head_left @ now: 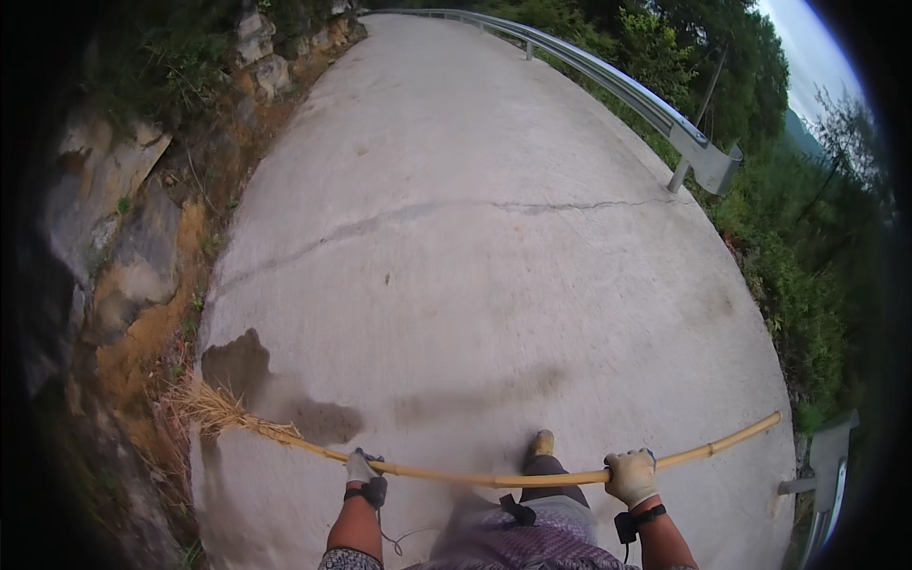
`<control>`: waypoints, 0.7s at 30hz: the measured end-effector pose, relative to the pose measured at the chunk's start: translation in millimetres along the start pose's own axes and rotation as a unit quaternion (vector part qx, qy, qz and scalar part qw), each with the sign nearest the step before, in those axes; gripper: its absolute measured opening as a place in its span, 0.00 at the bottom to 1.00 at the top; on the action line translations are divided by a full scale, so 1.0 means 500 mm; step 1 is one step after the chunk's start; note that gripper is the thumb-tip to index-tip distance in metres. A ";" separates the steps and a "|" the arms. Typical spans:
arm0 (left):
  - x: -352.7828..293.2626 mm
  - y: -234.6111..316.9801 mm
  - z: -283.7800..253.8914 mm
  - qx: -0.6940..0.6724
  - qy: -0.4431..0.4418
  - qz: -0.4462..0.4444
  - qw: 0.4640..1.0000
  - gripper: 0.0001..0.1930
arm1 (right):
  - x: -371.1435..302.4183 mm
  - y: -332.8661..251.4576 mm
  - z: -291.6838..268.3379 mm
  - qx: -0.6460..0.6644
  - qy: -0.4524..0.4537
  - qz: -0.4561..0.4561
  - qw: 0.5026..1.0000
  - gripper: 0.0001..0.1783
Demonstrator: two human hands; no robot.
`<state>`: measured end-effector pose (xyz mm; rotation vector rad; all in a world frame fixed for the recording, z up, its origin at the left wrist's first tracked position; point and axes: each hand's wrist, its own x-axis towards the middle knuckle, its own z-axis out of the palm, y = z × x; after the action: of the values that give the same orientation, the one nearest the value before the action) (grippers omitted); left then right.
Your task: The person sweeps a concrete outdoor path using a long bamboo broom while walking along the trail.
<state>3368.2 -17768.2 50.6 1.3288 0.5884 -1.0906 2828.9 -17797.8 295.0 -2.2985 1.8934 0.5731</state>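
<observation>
A long broom with a yellow bamboo handle [522,478] lies crosswise in front of my body. Its straw bristles [214,407] fan out at the left edge of the road, by the rock bank. My left hand [362,465], in a light work glove, is wrapped round the handle nearer the bristles. Farther along, my right hand [632,476], in a cream glove, grips the same handle, and the bare end sticks out past it to the right. Both wrists carry black straps with small devices.
A pale concrete road [456,142] runs ahead with a crack across it. Damp dark patches [323,418] mark its left side. A rocky bank [142,256] rises at left. Metal guardrails [655,104] and bushes line the right edge. My shoe [542,444] shows below the broom.
</observation>
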 end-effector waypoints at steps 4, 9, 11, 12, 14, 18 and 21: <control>-0.033 -0.060 0.086 -0.010 0.041 -0.001 0.999 0.10 | 0.097 0.083 0.010 -0.014 -0.032 -0.002 0.999 0.07; -0.039 -0.182 0.123 0.078 0.024 -0.001 0.997 0.09 | 0.257 0.236 -0.009 -0.008 0.009 -0.057 0.998 0.07; -0.046 -0.251 0.107 0.274 -0.052 0.080 0.957 0.07 | 0.330 0.292 -0.051 -0.016 0.013 -0.079 0.997 0.06; -0.042 -0.281 0.095 0.330 -0.060 0.097 0.937 0.08 | 0.369 0.319 -0.076 -0.024 0.013 -0.096 0.995 0.06; -0.044 -0.337 0.090 0.411 -0.074 0.116 0.901 0.09 | 0.447 0.368 -0.125 -0.043 0.013 -0.126 0.991 0.05; -0.071 -0.414 0.126 0.545 -0.099 0.096 0.827 0.06 | 0.593 0.422 -0.236 -0.072 0.013 -0.198 0.978 0.05; -0.123 -0.435 0.179 0.692 -0.111 0.147 0.698 0.06 | 0.688 0.435 -0.295 -0.087 0.040 -0.254 0.962 0.06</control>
<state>3130.9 -17811.1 20.1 2.3654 -0.8783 -1.3987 2703.3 -18209.5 342.6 -2.8072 1.2276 0.5976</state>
